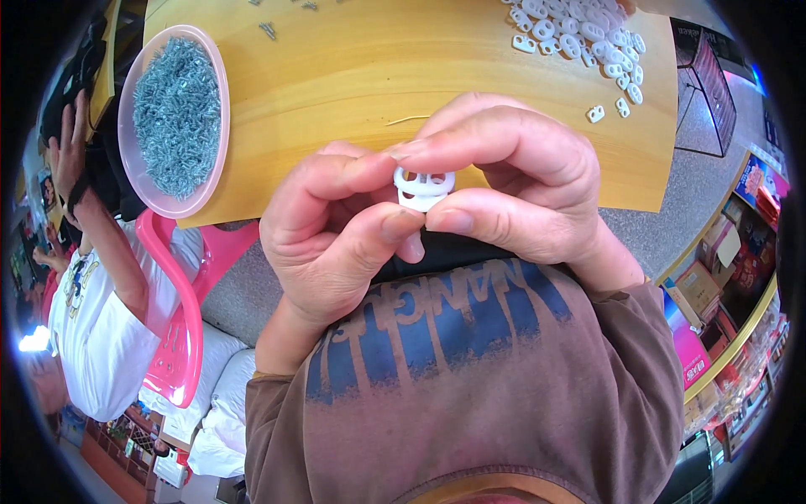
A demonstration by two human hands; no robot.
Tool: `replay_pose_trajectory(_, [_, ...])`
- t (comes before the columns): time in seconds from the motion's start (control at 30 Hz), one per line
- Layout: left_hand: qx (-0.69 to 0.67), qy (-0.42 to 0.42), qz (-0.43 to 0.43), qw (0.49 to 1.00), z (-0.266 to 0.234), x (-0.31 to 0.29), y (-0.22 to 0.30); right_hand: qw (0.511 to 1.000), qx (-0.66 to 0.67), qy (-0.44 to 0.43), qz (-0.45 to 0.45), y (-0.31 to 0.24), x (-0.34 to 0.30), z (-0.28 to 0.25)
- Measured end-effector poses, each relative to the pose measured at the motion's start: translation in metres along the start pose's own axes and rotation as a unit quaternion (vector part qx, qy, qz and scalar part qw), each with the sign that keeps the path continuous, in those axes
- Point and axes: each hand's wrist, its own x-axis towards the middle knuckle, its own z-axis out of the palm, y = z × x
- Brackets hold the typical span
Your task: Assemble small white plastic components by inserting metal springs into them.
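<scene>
a white plastic piece [421, 202] is pinched between the fingertips of the left hand [323, 220] and the right hand [531, 178], to the right of the pink bowl [178, 207]. silvery metal bits [178, 118] are held in the bowl; loose white pieces [570, 44] are scattered farther right of it.

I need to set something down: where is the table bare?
The widest bare patch of the table lies between the pink bowl and the pile of white pieces, below the loose metal bits. A smaller one lies between the right hand and the table's right edge. It's crowded at the pile itself.
</scene>
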Motion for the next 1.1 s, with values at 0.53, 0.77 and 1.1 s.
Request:
replay_pose_trajectory(0.53, [0.001,0.002,0.018,1.0,-0.001,0.003,0.003,0.999,0.029,0.003,-0.016,0.004,0.003,0.005])
replay_pose_trajectory(0.77, [0.005,0.015,0.026,1.0,0.0,0.006,0.006,0.999,0.019,-0.009,-0.03,0.003,0.008,0.004])
replay_pose_trajectory(1.1, [0.021,-0.007,0.025,0.999,0.0,0.007,0.005,0.998,-0.015,-0.033,-0.053,0.0,0.008,-0.001])
